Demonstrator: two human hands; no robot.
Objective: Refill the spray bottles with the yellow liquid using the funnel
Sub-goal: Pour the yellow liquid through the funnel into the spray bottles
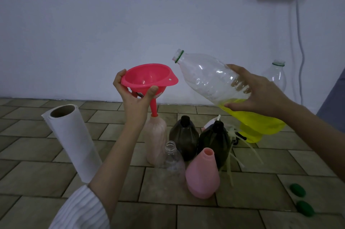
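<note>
My left hand [134, 96] grips the pink funnel [149, 79]; its tip sits at the mouth of the pale pink bottle [156, 141] on the floor. My right hand [261, 94] grips the big bottle [224, 86], tilted, yellow liquid [253, 122] low inside. Nothing pours yet. I think all five small bottles still need filling.
</note>
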